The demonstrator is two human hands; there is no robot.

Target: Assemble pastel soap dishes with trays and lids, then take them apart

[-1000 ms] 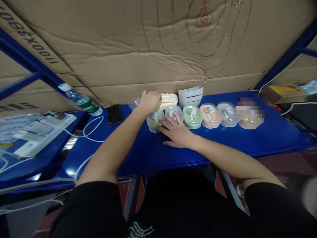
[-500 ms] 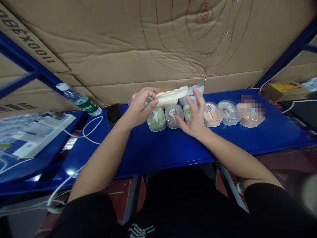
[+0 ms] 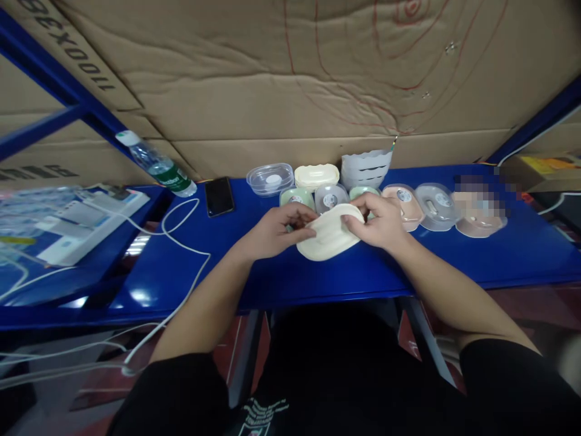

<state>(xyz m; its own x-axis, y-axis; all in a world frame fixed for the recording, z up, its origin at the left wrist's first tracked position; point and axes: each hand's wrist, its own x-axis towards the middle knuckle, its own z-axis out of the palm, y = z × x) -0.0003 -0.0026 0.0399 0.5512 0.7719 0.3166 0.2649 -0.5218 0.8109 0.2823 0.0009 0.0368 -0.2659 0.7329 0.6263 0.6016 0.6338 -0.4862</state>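
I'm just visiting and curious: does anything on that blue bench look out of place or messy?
Mostly tidy. The small lidded boxes stand in a neat row. Odd bits: a water bottle leans tilted at the back left, and a white cable loops loosely over the bench. Both hands, left hand and right hand, hold a cream tray.

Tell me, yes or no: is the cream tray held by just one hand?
No: the left hand and right hand both grip the cream tray, one at each end.
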